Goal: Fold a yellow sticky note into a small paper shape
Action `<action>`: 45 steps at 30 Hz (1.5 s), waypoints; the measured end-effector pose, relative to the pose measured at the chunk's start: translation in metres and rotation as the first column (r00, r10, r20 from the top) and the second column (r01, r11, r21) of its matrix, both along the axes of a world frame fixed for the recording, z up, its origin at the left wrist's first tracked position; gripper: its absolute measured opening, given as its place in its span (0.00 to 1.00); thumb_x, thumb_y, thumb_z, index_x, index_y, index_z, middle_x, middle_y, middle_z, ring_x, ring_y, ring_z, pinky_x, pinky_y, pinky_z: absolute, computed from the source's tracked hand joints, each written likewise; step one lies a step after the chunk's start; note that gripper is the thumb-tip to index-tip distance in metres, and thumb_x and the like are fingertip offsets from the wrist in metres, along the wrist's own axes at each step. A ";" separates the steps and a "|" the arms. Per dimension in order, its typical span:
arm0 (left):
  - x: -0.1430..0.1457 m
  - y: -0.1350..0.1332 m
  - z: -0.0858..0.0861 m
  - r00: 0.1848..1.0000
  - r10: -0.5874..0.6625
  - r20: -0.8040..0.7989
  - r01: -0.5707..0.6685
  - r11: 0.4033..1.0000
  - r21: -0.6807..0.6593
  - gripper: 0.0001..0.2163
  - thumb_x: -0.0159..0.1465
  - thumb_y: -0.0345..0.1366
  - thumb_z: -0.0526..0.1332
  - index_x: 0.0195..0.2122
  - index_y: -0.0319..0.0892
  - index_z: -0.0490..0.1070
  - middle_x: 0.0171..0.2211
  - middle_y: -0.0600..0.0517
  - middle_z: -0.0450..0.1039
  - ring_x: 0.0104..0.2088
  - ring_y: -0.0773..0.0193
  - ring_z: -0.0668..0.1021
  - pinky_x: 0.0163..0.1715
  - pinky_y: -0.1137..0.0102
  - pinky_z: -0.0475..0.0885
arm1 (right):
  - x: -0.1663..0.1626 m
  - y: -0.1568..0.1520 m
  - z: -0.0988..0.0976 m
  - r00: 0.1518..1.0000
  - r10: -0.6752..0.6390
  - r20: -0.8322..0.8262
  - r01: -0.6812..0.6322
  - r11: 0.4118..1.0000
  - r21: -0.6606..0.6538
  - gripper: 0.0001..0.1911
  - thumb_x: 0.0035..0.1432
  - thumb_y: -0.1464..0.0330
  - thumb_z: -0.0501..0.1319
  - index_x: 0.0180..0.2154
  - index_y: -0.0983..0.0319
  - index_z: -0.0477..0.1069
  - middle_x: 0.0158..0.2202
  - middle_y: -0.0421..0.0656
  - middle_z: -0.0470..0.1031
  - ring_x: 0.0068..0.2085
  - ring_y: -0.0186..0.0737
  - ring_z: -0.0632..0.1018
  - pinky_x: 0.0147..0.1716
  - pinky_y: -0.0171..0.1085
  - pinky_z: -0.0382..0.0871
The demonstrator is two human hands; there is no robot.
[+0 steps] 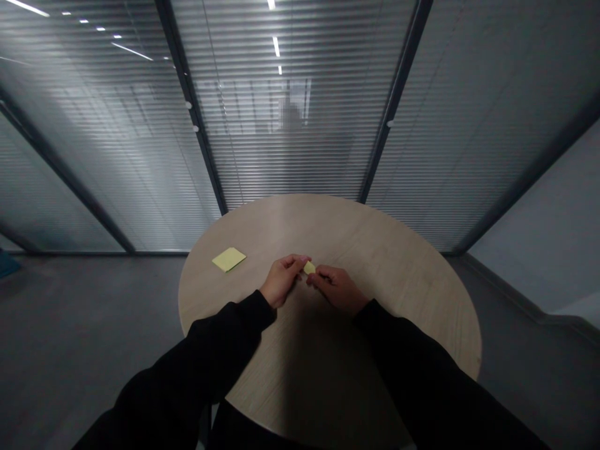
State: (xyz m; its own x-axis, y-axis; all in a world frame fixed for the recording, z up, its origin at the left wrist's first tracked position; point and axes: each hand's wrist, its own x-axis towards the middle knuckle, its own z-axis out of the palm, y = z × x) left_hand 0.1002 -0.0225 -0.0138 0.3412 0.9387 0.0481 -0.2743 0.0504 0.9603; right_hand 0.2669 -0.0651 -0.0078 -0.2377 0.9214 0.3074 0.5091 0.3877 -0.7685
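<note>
1. Room: you stand in an office bay, facing glass partitions [290, 162] with dark frames and slatted blinds along the far side. Ceiling lights reflect in the glass. A grey floor [84, 325] spreads left and right of the table, and a pale wall [539, 219] closes the right side. A blue object [6, 264], cut off by the frame, lies at the far left.
2. Surface: your round wood-grain table [435, 300] fills the middle of the view, and your shadow falls across its near half.
3. Arms: your black sleeves [201, 356] reach in from the near left and near right, and the other sleeve [422, 369] mirrors the first.
4. Loose item: a yellow paper square [229, 259] lies flat on the table, left of your hands and well apart from them.
5. Hands: your left hand [281, 279] and right hand [337, 289] are held above the middle of the table, close together, fingers curled and not spread.
6. Grip: a small yellow paper piece [309, 267] sits between your hands, pinched at the fingertips of both. Your fingers hide part of it, so you cannot tell its full shape or exactly which fingers press it.
</note>
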 end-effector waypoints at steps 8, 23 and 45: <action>0.002 -0.002 -0.002 0.998 0.048 -0.035 -0.044 0.993 0.107 0.21 0.54 0.53 0.71 0.35 0.38 0.77 0.26 0.51 0.74 0.27 0.68 0.72 0.29 0.72 0.66 | -0.007 -0.002 -0.003 0.999 -0.028 -0.045 0.027 0.999 -0.022 0.22 0.66 0.53 0.55 0.28 0.62 0.71 0.23 0.38 0.68 0.25 0.33 0.67 0.26 0.33 0.59; -0.002 0.001 -0.001 0.999 -0.032 0.004 0.032 0.997 0.073 0.20 0.51 0.49 0.75 0.35 0.37 0.79 0.30 0.48 0.78 0.31 0.66 0.76 0.35 0.69 0.69 | -0.004 0.000 -0.007 0.994 -0.062 -0.085 0.061 0.998 -0.015 0.22 0.65 0.53 0.57 0.27 0.61 0.71 0.22 0.38 0.69 0.25 0.34 0.68 0.27 0.34 0.60; -0.001 -0.001 -0.001 0.985 -0.139 -0.103 0.143 0.989 0.034 0.21 0.54 0.51 0.73 0.39 0.37 0.79 0.30 0.51 0.73 0.27 0.71 0.69 0.28 0.74 0.63 | 0.004 0.001 -0.012 0.955 -0.171 -0.241 0.172 0.985 -0.017 0.19 0.61 0.53 0.62 0.32 0.62 0.75 0.24 0.39 0.73 0.25 0.35 0.71 0.25 0.33 0.63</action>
State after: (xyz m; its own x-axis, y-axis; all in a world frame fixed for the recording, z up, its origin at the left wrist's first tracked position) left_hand 0.0988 -0.0233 -0.0148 0.4750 0.8789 0.0444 -0.1700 0.0422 0.9845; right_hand 0.2709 -0.0643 -0.0196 0.0054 0.9404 0.3402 0.3688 0.3143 -0.8748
